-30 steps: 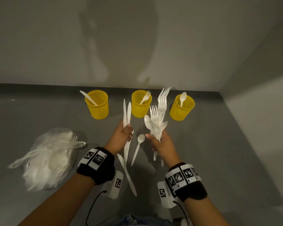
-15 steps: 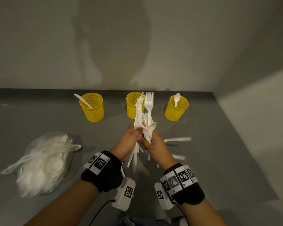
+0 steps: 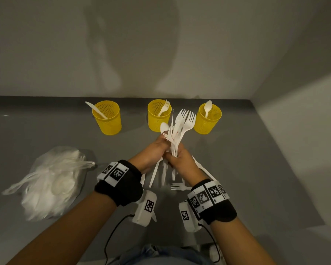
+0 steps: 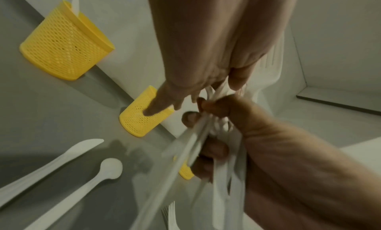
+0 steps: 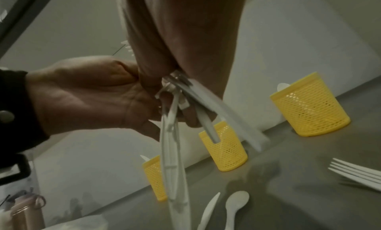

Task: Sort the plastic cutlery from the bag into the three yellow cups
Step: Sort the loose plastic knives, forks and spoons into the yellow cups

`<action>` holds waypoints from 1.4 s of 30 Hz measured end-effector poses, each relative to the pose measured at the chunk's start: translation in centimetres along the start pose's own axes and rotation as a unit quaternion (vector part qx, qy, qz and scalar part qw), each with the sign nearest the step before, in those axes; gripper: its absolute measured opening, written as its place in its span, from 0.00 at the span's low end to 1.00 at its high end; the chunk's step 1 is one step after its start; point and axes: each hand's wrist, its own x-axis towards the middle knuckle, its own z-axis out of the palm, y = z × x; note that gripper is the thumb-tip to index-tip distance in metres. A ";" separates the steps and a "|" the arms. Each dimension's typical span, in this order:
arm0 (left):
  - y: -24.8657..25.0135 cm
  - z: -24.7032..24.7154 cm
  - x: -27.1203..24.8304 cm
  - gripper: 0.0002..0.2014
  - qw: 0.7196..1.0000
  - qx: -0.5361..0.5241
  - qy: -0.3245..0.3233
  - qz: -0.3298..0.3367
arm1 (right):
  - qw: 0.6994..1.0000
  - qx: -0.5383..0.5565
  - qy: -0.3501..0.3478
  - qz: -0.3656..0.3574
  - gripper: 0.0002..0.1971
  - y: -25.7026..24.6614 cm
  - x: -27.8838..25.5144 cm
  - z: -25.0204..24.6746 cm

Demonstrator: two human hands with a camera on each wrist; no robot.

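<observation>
Three yellow mesh cups stand in a row at the back: the left cup (image 3: 107, 119) holds a knife, the middle cup (image 3: 157, 119) a fork, the right cup (image 3: 208, 121) a spoon. In front of the middle cup, my left hand (image 3: 161, 145) and right hand (image 3: 175, 156) meet and both grip one bundle of white plastic cutlery (image 3: 180, 127). Fork heads and a spoon bowl fan upward; handles hang below the fists. In the left wrist view the fingers (image 4: 214, 86) curl round the bundle's handles (image 4: 195, 135). The clear bag (image 3: 52, 180) with more cutlery lies at the left.
Loose pieces lie on the grey table under my hands: a fork (image 3: 178, 186), a knife (image 5: 210, 209) and a spoon (image 5: 235, 204). Another knife (image 3: 204, 169) lies by my right wrist. Walls close the table at the back and right.
A second ago my hands were apart, the left holding knives, the right holding forks and spoons. They have come together on one bundle, and some pieces now lie on the table.
</observation>
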 end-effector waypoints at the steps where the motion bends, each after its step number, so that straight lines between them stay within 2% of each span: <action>1: 0.1 -0.3 -0.1 0.17 1.000 0.002 -0.012 -0.009 | 1.000 -0.003 0.001 0.008 0.23 0.4 0.1 -0.2; 5: -0.3 -2.9 -0.3 0.23 0.995 -0.048 -0.086 -0.019 | 1.000 -0.009 0.005 0.023 0.18 1.4 0.0 -1.6; 8: -2.2 -5.3 -0.4 0.20 0.997 0.067 -0.030 -0.005 | 0.998 0.016 0.047 0.043 0.13 2.3 -0.3 -3.1; 10: -4.5 -6.3 -1.0 0.13 0.979 0.199 -0.028 0.010 | 0.995 0.038 0.072 0.048 0.12 2.9 -0.5 -4.2; 11: -5.8 -6.7 -1.3 0.10 0.950 0.308 -0.058 0.006 | 0.995 0.045 0.075 0.048 0.11 3.2 -0.7 -4.6; 13: -8.2 -7.1 -2.0 0.10 0.857 0.500 -0.123 0.000 | 0.995 0.048 0.076 0.049 0.09 3.6 -0.9 -5.3; 16: -10.5 -7.0 -2.5 0.15 0.764 0.603 -0.227 -0.001 | 0.993 0.053 0.095 0.051 0.13 4.1 -1.3 -5.7; 18: -11.4 -6.9 -2.5 0.16 0.721 0.643 -0.258 0.024 | 0.991 0.068 0.102 0.052 0.11 4.1 -1.6 -5.9; 21: -11.5 -6.7 -2.3 0.14 0.644 0.707 -0.286 0.062 | 0.989 0.101 0.088 0.059 0.05 4.0 -1.9 -6.1; 22: -11.5 -6.7 -2.2 0.14 0.626 0.719 -0.295 0.064 | 0.988 0.110 0.087 0.063 0.03 4.1 -2.0 -6.2; 23: -11.5 -6.8 -2.2 0.14 0.621 0.723 -0.298 0.059 | 0.987 0.114 0.089 0.066 0.03 4.1 -2.1 -6.3; 24: -11.5 -6.9 -2.3 0.14 0.622 0.724 -0.293 0.054 | 0.987 0.112 0.093 0.070 0.03 4.1 -2.1 -6.5; 25: -11.6 -7.0 -2.3 0.15 0.636 0.719 -0.277 0.047 | 0.986 0.110 0.096 0.075 0.04 4.2 -2.2 -6.6; 26: -11.7 -7.2 -2.4 0.14 0.653 0.710 -0.260 0.046 | 0.986 0.109 0.099 0.079 0.03 4.2 -2.2 -6.6; 28: -11.8 -8.3 -2.2 0.13 0.705 0.678 -0.206 0.015 | 0.984 0.115 0.103 0.089 0.03 4.2 -2.3 -6.6; 29: -11.9 -9.1 -2.1 0.12 0.718 0.671 -0.184 -0.008 | 0.983 0.116 0.106 0.091 0.05 4.2 -2.4 -6.6; 32: -11.9 -11.1 -1.3 0.13 0.735 0.664 -0.127 -0.050 | 0.983 0.118 0.104 0.092 0.06 4.0 -2.6 -6.4; 36: -10.6 -11.9 0.2 0.15 0.763 0.641 -0.048 -0.068 | 0.983 0.119 0.100 0.099 0.05 4.0 -2.7 -6.2; 39: -10.1 -10.5 1.6 0.13 0.802 0.595 -0.003 -0.061 | 0.980 0.135 0.098 0.107 0.04 4.0 -2.7 -6.0; 42: -9.9 -7.7 2.5 0.16 0.810 0.579 0.039 -0.085 | 0.978 0.161 0.085 0.104 0.03 4.0 -2.8 -5.8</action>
